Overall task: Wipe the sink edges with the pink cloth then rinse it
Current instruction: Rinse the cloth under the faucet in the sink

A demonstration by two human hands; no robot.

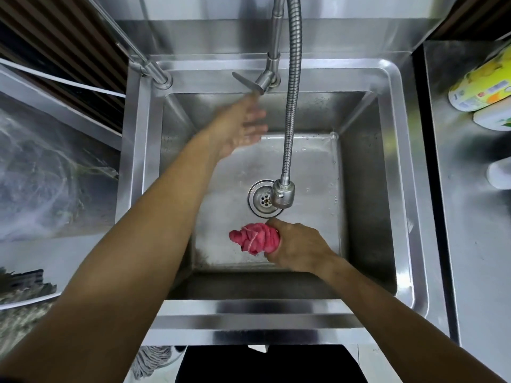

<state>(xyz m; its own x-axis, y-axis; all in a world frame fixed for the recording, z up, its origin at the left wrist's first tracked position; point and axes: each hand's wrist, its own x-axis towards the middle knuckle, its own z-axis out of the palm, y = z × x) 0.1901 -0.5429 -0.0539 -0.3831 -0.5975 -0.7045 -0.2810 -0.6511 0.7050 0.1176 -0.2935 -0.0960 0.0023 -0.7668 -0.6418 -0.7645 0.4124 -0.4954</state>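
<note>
The pink cloth (pixel 255 237) is a soft, light fabric item, bunched into a wrinkled wad with no rigid shape of its own; judged from its folds it will compress freely, drape when released, and grow heavier and more slippery once soaked. It should be held by closing the whole hand around the bulk of the wad, not by a corner, so that it can be squeezed under water without unrolling. The cloth sits low inside the sink (pixel 392 78), above the basin floor just in front of the drain (pixel 261 200), with the nozzle of the flexible tap hose (pixel 283 193) just beyond it. The right hand (pixel 297 246) is closed around the right portion of the cloth, fingers wrapped under it; the left portion protrudes from the fist. The left hand (pixel 242 125) holds nothing: it is spread, palm roughly toward the camera, fingers blurred, near the tap lever (pixel 247 82) at the back rim. Whether a fingertip touches the lever cannot be determined because of the blur. No water stream is visible from the nozzle, although droplets lie on the basin floor. Judgement: the rinse step is in hand, with the lever to be operated next.
</note>
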